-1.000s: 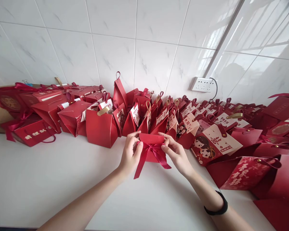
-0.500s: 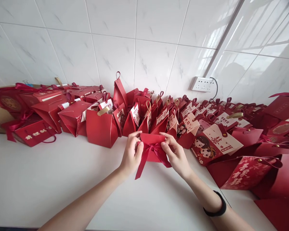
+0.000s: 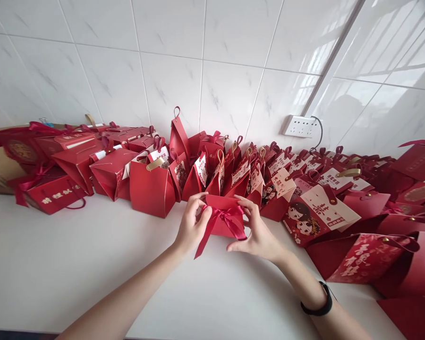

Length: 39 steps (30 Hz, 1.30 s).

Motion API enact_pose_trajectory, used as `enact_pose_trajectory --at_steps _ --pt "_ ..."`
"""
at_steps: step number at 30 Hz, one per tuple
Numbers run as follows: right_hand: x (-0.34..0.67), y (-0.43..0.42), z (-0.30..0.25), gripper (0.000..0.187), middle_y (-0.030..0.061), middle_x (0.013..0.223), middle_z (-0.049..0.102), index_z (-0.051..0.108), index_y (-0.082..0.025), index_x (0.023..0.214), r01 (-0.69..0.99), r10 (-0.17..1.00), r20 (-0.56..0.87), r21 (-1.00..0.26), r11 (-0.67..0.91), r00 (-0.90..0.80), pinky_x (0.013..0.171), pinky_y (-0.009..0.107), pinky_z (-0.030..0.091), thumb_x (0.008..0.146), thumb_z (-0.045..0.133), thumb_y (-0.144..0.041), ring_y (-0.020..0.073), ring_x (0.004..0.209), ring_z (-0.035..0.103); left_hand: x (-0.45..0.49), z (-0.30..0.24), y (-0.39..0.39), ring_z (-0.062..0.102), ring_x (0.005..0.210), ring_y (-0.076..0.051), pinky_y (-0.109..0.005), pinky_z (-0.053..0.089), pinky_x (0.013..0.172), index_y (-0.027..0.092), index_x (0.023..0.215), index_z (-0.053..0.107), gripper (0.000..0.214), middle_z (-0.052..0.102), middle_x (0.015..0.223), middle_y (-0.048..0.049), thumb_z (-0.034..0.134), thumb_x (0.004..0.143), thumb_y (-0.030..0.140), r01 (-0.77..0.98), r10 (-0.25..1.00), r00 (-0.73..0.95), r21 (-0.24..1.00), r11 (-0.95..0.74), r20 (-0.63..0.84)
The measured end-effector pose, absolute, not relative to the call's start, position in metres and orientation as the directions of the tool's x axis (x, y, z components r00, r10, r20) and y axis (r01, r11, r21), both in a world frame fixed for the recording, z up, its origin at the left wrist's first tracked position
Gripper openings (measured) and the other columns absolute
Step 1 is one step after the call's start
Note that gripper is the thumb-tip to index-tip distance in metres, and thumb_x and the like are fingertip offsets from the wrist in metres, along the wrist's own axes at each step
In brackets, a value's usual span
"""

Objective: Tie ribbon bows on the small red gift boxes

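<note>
A small red gift box [image 3: 228,228] sits on the white tabletop in front of me, a glossy red ribbon [image 3: 224,215] tied in a bow across its front. One ribbon tail hangs down to the left, past the box's lower edge. My left hand [image 3: 192,224] is closed on the box's upper left side, its thumb pressing at the bow's left loop. At the right side, the fingers of my right hand [image 3: 258,233] rest against the box's upper corner and edge. The right thumb is spread away from them, below the bow's right end.
Several red gift boxes [image 3: 152,186] with loop handles stand packed behind my hands. More boxes [image 3: 361,257] crowd the right side. At far left is a ribboned red box [image 3: 55,193] beside brown paper [image 3: 0,172]. A socket strip [image 3: 302,126] is on the tiled wall.
My right thumb has let go of the bow's right side and moved down, opening that hand. The bow's right end now shows more. My left hand keeps its hold. The view has shifted slightly.
</note>
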State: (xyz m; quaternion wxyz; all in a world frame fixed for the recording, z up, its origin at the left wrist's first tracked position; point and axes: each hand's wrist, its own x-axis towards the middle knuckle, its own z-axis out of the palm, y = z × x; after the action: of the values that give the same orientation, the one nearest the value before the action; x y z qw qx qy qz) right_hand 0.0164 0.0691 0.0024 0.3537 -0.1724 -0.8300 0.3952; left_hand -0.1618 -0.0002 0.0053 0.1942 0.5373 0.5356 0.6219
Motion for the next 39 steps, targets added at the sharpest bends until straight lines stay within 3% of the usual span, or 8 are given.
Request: enact_pose_trajectory --at_steps 6,12,17,23,28,31,34,39 --pt "0.016 0.070 0.000 0.083 0.0154 0.137 0.032 0.014 -0.028 0.135 0.095 0.548 0.448 -0.707 0.701 -0.706 0.092 0.047 0.051 0.074 0.070 -0.028 0.0285 0.122 0.046 -0.158 0.008 0.001 0.053 0.115 -0.023 -0.035 0.042 0.094 0.020 0.068 0.043 0.022 0.056 0.119 -0.0082 0.059 0.077 0.032 0.254 0.828 -0.421 0.925 -0.284 0.370" --pt "0.016 0.070 -0.002 0.082 0.0156 0.137 0.032 0.014 -0.028 0.135 0.095 0.559 0.450 -0.714 0.693 -0.696 0.090 0.047 0.052 0.074 0.070 -0.029 0.0295 0.122 0.046 -0.165 0.001 0.006 0.061 0.103 -0.021 -0.037 0.051 0.080 0.024 0.090 0.040 0.022 0.057 0.119 -0.0057 0.048 0.082 0.043 -0.172 0.838 -0.516 0.936 -0.307 0.179" --pt "0.015 0.070 -0.005 0.082 0.0159 0.134 0.036 0.015 -0.027 0.135 0.074 0.539 0.479 -0.696 0.714 -0.693 0.087 0.045 0.054 0.075 0.070 -0.031 0.0277 0.117 0.051 -0.161 0.005 0.004 0.056 0.112 -0.021 -0.034 0.048 0.089 0.023 0.099 0.046 0.038 0.058 0.114 -0.0063 0.068 0.070 0.035 -0.014 0.851 -0.461 0.957 -0.289 0.250" --pt "0.016 0.074 -0.007 0.089 0.0163 0.138 0.031 0.012 -0.029 0.140 0.123 0.526 0.594 -0.584 0.802 -0.609 0.090 0.048 0.052 0.074 0.071 -0.031 0.0296 0.123 0.045 -0.167 0.004 0.008 0.061 0.100 -0.020 -0.035 0.051 0.082 0.021 0.090 0.050 0.028 0.059 0.104 -0.0052 0.051 0.081 0.048 -0.159 0.827 -0.538 0.945 -0.287 0.161" --pt "0.017 0.073 -0.007 0.093 0.0169 0.141 0.027 0.009 -0.028 0.144 0.144 0.464 0.686 -0.471 0.870 -0.560 0.091 0.048 0.052 0.074 0.070 -0.027 0.0317 0.131 0.035 -0.160 0.010 -0.002 0.061 0.084 -0.017 -0.031 0.049 0.077 0.018 0.087 0.054 0.026 0.060 0.086 -0.0031 0.060 0.079 0.043 0.169 0.818 -0.474 0.945 -0.280 0.327" --pt "0.016 0.071 -0.009 0.093 0.0173 0.142 0.026 0.010 -0.028 0.144 0.148 0.427 0.693 -0.426 0.893 -0.581 0.092 0.049 0.051 0.073 0.070 -0.025 0.0327 0.134 0.031 -0.156 0.012 -0.007 0.057 0.079 -0.013 -0.027 0.048 0.072 0.019 0.081 0.053 0.011 0.057 0.082 -0.0010 0.059 0.083 0.028 0.422 0.655 -0.456 0.795 -0.436 0.602" --pt "0.013 0.067 -0.010 0.092 0.0176 0.142 0.026 0.010 -0.027 0.144 0.139 0.415 0.717 -0.413 0.900 -0.560 0.091 0.048 0.052 0.074 0.070 -0.024 0.0323 0.134 0.031 -0.154 0.010 -0.012 0.052 0.078 -0.012 -0.026 0.047 0.071 0.020 0.079 0.054 0.009 0.051 0.081 0.0004 0.061 0.081 0.015 0.667 0.435 -0.259 0.486 -0.566 0.862" --pt "0.008 0.057 -0.007 0.089 0.0157 0.142 0.026 0.012 -0.029 0.144 0.085 0.397 0.800 -0.405 0.911 -0.450 0.092 0.048 0.052 0.076 0.071 -0.029 0.0299 0.133 0.032 -0.148 0.007 -0.019 0.045 0.080 -0.014 -0.031 0.046 0.076 0.021 0.084 0.062 0.011 0.041 0.079 0.0002 0.065 0.079 0.011 0.741 0.295 0.037 0.171 -0.649 0.955"
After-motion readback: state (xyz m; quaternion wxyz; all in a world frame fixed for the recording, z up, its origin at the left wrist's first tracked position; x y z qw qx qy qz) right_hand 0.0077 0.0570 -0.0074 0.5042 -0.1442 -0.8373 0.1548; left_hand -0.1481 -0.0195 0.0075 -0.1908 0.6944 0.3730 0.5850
